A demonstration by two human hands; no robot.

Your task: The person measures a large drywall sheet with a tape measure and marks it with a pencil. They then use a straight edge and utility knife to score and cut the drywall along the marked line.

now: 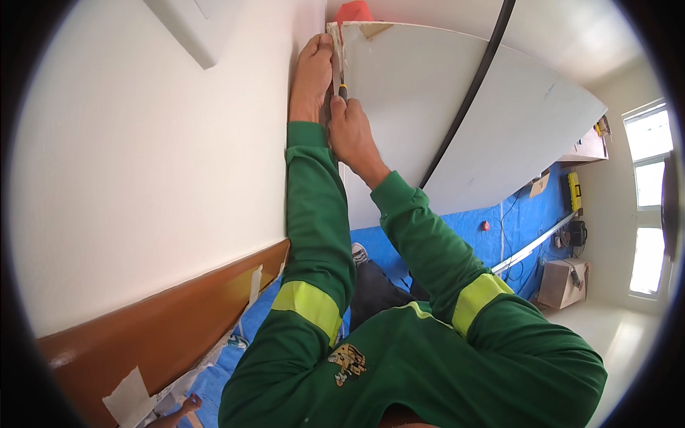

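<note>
Close to the wall at the upper middle stands a large white panel, its left edge rough and chipped. My right hand is closed round the black-and-yellow handle of a hand tool with a narrow metal blade. The blade lies along the panel's edge, pointing away from me; its exact kind is unclear. Between wall and panel, my left hand reaches farther up. Its fingers are curled at the panel's edge beside the blade, and what they grip is hidden. Something red shows behind the panel's far corner.
A long black bar crosses in front of the panel. Blue sheeting covers the floor, with cables, a yellow-and-black case and a box at right. Brown skirting runs along the left wall; another person's hand shows at lower left.
</note>
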